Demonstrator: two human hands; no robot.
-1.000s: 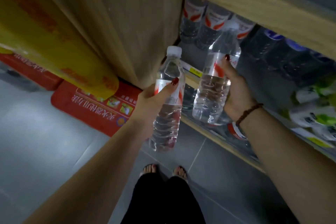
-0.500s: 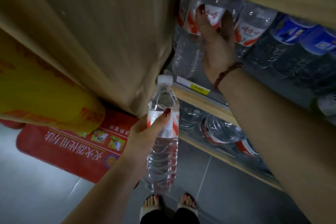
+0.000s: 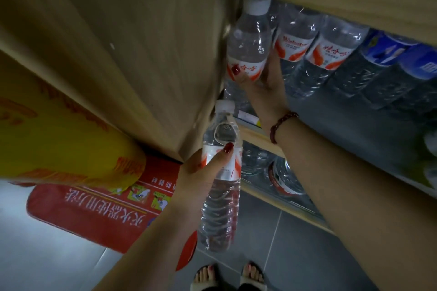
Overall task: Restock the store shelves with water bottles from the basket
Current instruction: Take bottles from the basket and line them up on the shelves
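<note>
Two bottles were in play. Nearest, above the grey floor tiles [image 3: 307, 255], the left hand [image 3: 201, 172] had thumb and fingers wrapped round the label of a spare bottle [image 3: 221, 196], held upright and low, just off the corner of the wooden side panel [image 3: 142, 54]. Farther in, the right hand [image 3: 262, 85] gripped a second bottle [image 3: 248, 40] by its label band, thumb across the front and cap up, at the left end of the shelf [image 3: 354, 113], close against the panel. The hand hid its base, so contact with the board could not be told. Just to its right stood shelved bottles [image 3: 331, 49] with the same red-and-white label, and blue-labelled bottles [image 3: 390, 54] beyond them. The basket was out of view.

The step looked like seating this bottle in the end slot. Done well, it would go down vertical, base flat, label forward, level with its neighbours. The fingers lay beside the next bottle, so they should let go only once it stood alone, then draw straight out toward the front.
</note>
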